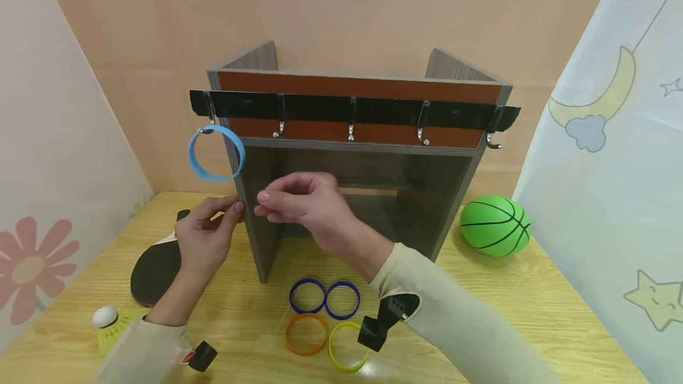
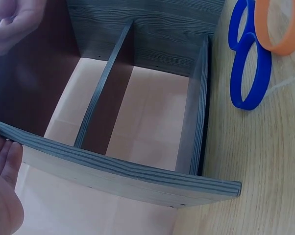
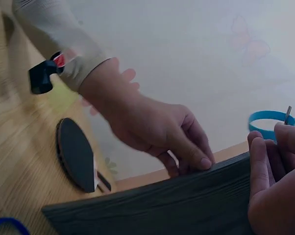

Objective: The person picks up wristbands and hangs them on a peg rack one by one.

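A light blue wristband (image 1: pixel 195 166) hangs from the leftmost hook (image 1: pixel 209 129) of the black hook strip (image 1: pixel 315 105) on the grey wooden shelf (image 1: pixel 258 224). My left hand (image 1: pixel 205 233) holds the front edge of the shelf's left side panel, below the band. In the right wrist view, its thumb lies on that edge. My right hand (image 1: pixel 315 209) is just below and right of the band, fingers loosely bent with nothing between them. Flat on the table in front lie two dark blue wristbands (image 1: pixel 291 302), an orange wristband (image 1: pixel 288 342) and a yellow wristband (image 1: pixel 333 357).
A green ball (image 1: pixel 493 227) sits right of the shelf. At the left are a black table tennis bat (image 1: pixel 155 271) and a yellow shuttlecock (image 1: pixel 109 336). Several bare hooks (image 1: pixel 351 129) stick out along the strip. The wooden table (image 1: pixel 480 313) meets cloth walls on both sides.
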`<state>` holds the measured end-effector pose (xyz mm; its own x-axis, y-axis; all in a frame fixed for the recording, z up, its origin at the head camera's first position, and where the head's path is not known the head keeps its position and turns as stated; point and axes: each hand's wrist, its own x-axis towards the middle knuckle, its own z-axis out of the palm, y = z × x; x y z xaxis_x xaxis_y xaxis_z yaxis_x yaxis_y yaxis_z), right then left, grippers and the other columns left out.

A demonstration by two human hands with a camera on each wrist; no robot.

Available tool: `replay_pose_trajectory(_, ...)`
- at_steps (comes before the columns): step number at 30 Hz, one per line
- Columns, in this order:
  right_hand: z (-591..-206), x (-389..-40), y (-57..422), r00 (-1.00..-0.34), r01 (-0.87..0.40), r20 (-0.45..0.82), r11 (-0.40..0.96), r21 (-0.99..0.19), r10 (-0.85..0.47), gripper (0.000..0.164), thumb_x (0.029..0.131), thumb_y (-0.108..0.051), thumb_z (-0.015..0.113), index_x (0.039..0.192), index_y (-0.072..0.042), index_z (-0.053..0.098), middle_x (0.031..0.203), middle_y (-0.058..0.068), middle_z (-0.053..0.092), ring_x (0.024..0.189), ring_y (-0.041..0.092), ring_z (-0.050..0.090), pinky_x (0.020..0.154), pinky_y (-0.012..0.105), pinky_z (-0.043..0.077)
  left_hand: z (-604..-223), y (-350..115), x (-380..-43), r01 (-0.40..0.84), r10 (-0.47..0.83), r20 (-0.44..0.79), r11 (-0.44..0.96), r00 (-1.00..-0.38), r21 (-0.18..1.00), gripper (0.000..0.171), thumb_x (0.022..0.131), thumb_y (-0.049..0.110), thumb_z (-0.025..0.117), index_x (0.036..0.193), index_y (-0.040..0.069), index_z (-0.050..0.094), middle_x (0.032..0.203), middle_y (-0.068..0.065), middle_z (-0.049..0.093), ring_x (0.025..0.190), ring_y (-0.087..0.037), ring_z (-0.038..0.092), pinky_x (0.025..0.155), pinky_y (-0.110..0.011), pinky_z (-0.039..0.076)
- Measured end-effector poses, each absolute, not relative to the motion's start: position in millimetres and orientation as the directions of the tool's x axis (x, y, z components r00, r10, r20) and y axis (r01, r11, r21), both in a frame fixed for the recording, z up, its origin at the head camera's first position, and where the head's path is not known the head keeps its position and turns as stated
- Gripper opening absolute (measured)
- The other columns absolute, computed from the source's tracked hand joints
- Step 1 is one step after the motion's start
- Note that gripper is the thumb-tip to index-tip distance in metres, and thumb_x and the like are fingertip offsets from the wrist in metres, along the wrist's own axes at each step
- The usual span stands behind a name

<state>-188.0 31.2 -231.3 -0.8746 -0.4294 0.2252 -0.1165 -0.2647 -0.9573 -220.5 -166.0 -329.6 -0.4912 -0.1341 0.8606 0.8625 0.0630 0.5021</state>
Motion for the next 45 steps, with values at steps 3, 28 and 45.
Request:
replay_pose_trajectory(3,-242,-185,44,-0.880,-0.117,0.190,-0.190,-0.975,-0.436,0.010,0.086,-0.002,0.069,0.093,0.005,0.068,0.086,0.014,0.069,0.083,0.026,0.069,0.078,0.039,0.057,-330,-166,-220,0.864,-0.132,0.859,0.040,-0.494,0.503,0.011,0.079,-0.023,0.061,0.090,-0.021,0.064,0.082,-0.020,0.066,0.073,-0.012,0.066,0.066,-0.020,0.056)
replay_pose_trajectory(28,-369,-171,165,-0.933,0.024,-0.118,0.267,-0.963,-0.341,0.022,0.088,-0.011,0.067,0.099,0.008,0.068,0.084,0.016,0.067,0.073,0.027,0.065,0.066,0.037,0.058,-325,-163,-220,0.866,-0.146,0.855,-0.038,-0.498,0.498,0.012,0.083,-0.013,0.065,0.090,-0.023,0.063,0.082,-0.020,0.065,0.071,-0.015,0.066,0.067,-0.021,0.057)
replay_pose_trajectory(45,-409,-187,161,-0.937,-0.023,-0.087,0.307,-0.951,-0.338,0.017,0.083,-0.004,0.070,0.092,0.009,0.064,0.071,0.011,0.064,0.062,0.020,0.062,0.054,0.032,0.056,-329,-164,-220,0.864,-0.154,0.852,-0.023,-0.501,0.503,0.010,0.081,-0.017,0.064,0.090,-0.023,0.063,0.082,-0.019,0.065,0.072,-0.014,0.066,0.068,-0.021,0.057)
